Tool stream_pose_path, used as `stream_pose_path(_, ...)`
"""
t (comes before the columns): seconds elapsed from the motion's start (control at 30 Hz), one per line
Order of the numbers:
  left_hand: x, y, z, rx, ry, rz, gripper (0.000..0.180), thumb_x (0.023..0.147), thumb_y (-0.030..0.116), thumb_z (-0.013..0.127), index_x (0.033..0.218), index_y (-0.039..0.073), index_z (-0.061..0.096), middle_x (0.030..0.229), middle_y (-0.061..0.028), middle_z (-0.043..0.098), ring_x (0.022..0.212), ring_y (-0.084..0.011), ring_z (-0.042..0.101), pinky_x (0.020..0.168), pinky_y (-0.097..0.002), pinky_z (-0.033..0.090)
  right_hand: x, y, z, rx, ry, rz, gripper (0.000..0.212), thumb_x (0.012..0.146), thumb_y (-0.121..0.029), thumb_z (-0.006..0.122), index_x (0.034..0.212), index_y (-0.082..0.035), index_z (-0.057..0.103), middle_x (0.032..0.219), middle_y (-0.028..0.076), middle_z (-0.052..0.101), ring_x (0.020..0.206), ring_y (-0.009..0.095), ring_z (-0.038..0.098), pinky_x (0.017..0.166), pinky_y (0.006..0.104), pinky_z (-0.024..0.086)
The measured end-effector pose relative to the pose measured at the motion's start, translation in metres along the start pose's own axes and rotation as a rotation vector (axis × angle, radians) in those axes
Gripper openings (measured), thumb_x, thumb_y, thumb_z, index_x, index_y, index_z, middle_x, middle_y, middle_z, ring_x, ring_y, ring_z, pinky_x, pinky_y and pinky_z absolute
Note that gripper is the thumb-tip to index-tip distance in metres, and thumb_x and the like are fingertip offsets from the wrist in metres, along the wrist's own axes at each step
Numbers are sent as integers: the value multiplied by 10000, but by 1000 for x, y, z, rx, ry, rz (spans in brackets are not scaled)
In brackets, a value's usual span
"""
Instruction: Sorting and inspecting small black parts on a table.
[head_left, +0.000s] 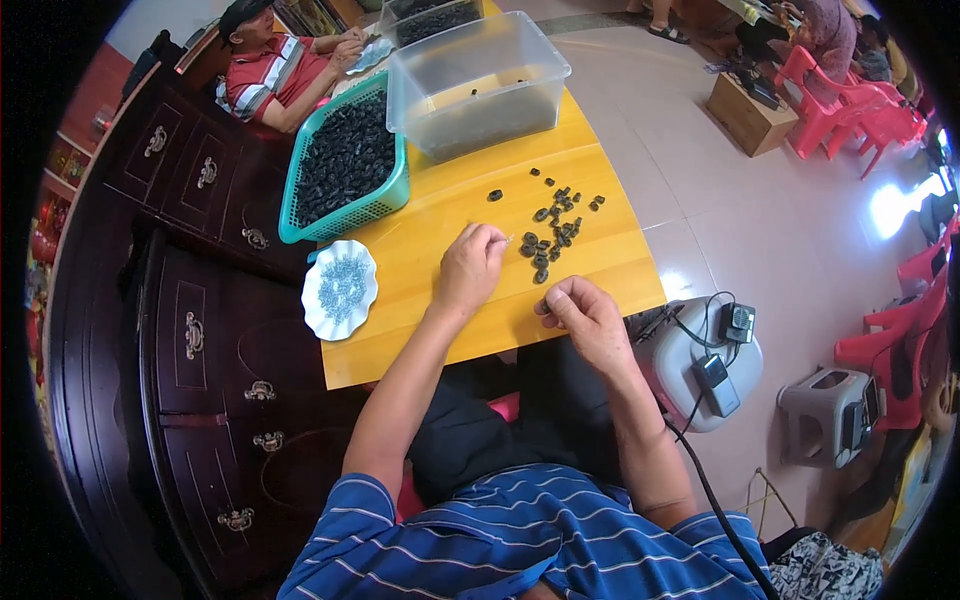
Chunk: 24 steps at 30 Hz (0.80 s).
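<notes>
Above the yellow table (420, 348), my left hand (470, 265) is closed in a pinch on a small clear piece at its fingertips, too fine to make out fully. My right hand (590, 322), closer to the front edge, grips a small black part (543, 308) between thumb and fingers. Several loose black parts (540, 258) lie scattered just beyond both hands. To the left of my left hand sits a white scalloped plate (312, 300) bearing a heap of small clear bluish pieces (342, 288).
A teal basket (372, 203) full of black parts stands at the far left, beside a translucent plastic bin (490, 122). Another person (275, 75) works at the far end. Dark drawers (205, 330) border the left; a grey stool (675, 365) with cabled devices stands right.
</notes>
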<state>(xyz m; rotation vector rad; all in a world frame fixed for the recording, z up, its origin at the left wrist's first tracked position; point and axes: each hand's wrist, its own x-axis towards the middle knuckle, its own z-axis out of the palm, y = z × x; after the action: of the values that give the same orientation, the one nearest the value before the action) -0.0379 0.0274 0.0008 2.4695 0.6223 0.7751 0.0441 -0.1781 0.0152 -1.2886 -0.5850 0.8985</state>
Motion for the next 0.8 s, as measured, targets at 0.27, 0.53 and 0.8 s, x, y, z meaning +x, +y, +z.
stream_pose_path(0.27, -32, 63, -33, -57, -86, 267, 64, 872, 67, 663, 904, 56, 609, 867, -108, 618, 825, -314, 649, 684, -404, 525, -1, 3, 3, -84, 35, -15, 207, 1008, -181, 599, 1056, 15, 644, 841, 45, 677, 778, 98, 639, 709, 249, 524)
stream_pose_path(0.53, -38, 71, -48, 35, -127, 479, 170, 838, 76, 713, 971, 59, 607, 894, -112, 617, 815, -305, 649, 672, -396, 531, 1, 5, 2, 40, -44, -5, 203, 1016, -199, 599, 1020, -2, 646, 833, 17, 655, 770, 84, 615, 701, 236, 511)
stream_pose_path(0.8, -40, 73, -46, -118, -94, 318, 61, 875, 112, 683, 885, 59, 656, 817, -105, 656, 773, -310, 663, 676, -395, 535, 0, 2, 3, 117, -69, -8, 213, 1016, -209, 602, 975, -7, 656, 809, 0, 645, 753, 76, 596, 688, 237, 495)
